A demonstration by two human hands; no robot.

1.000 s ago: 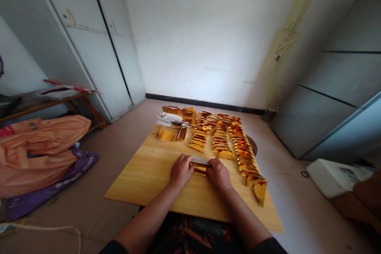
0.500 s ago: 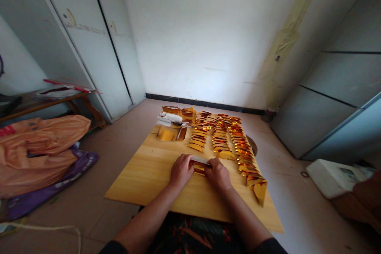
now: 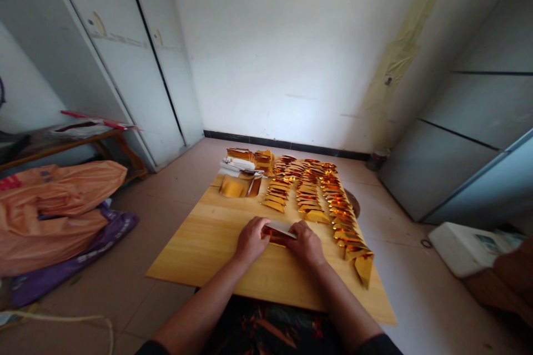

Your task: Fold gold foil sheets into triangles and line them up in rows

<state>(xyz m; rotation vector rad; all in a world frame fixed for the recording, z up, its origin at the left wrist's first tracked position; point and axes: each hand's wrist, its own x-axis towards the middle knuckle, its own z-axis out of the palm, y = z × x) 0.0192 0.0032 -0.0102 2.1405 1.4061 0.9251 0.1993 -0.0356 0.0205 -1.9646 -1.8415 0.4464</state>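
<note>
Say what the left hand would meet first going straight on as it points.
Past the foil it holds, the left hand would likely meet the near end of the left gold row, across a strip of bare board. Its height above the board is unclear.

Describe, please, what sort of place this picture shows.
Probably a room in a home. A tall cabinet stands on the left, what looks like a fridge on the right, and a wooden table between them bears rows of folded gold pieces.

2 bare hands (image 3: 252,241) | 2 dark sleeves (image 3: 378,345) | dark garment (image 3: 266,324), reddish-brown pattern
</note>
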